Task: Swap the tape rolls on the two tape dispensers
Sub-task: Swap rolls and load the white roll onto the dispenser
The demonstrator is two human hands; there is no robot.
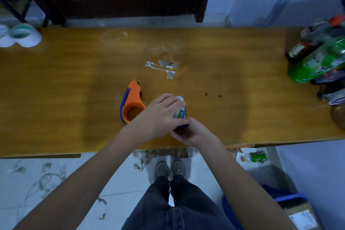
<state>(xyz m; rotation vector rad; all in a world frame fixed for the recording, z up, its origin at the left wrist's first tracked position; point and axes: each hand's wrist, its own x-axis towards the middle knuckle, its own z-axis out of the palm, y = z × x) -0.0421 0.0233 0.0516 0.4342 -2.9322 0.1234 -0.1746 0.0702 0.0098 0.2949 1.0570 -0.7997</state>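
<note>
Both hands meet near the front edge of the desk (56,84), about at its middle. Left hand (160,115) curls over a tape roll (180,112) from above, and right hand (188,132) grips from below a blue dispenser (183,126), mostly hidden. Whether the roll goes in or comes out, one cannot tell. Just to the left lies the orange dispenser (133,101), its round holder empty. So the swap seems about halfway; this holder waits for a roll. The held roll looks white with green and blue print.
</note>
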